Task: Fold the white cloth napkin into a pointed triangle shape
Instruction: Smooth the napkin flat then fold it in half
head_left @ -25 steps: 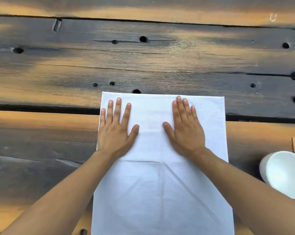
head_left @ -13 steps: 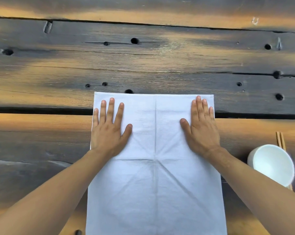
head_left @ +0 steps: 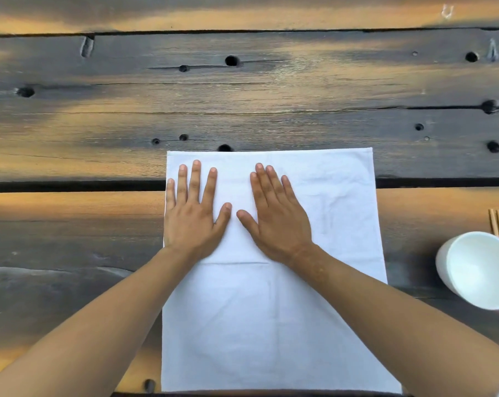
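A white cloth napkin (head_left: 274, 316) lies flat and spread out as a square on the dark wooden table (head_left: 242, 96), with faint creases across its middle. My left hand (head_left: 192, 216) rests palm down, fingers spread, on the napkin's far left part, its little finger at the left edge. My right hand (head_left: 277, 216) lies flat beside it near the napkin's centre line, thumbs almost touching. Neither hand grips the cloth. The napkin's far right part is uncovered.
A white bowl (head_left: 477, 270) stands at the right edge of the table, apart from the napkin. A pair of wooden chopsticks (head_left: 497, 224) lies just behind and under it. The planks have knot holes and a dark gap running under the napkin.
My right hand slid right toward the napkin's right edge, then back left to the centre beside the left hand. My left hand stayed on the left part.
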